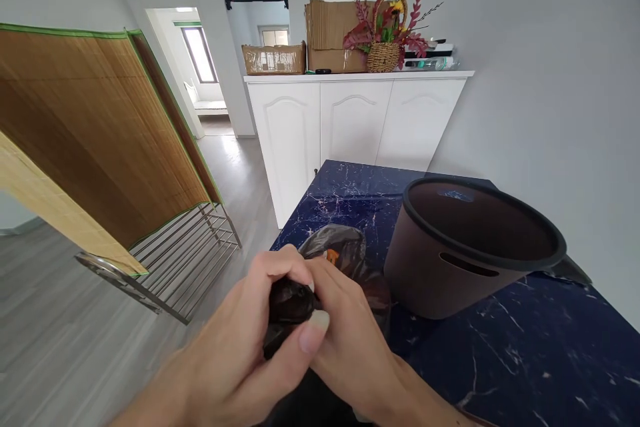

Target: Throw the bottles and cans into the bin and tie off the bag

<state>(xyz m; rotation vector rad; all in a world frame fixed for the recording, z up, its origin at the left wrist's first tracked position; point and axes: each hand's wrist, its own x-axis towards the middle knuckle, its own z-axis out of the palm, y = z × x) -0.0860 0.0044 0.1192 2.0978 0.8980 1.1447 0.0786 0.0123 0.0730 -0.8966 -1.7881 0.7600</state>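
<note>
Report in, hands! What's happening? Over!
Left hand and right hand: both gripping bunched dark plastic. Brown bin upright on blue tabletop, off to the right, not blocking the hands.

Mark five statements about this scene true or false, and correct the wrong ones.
1. The left hand and the right hand both hold dark plastic. True.
2. The brown bin stands on the floor. False: it stands on the blue marbled table.
3. The flower basket sits on the white cabinet. True.
4. A lid covers the bin. False: its top is open.
5. The metal rack is right of the bin in the picture. False: it is on the left.
</note>
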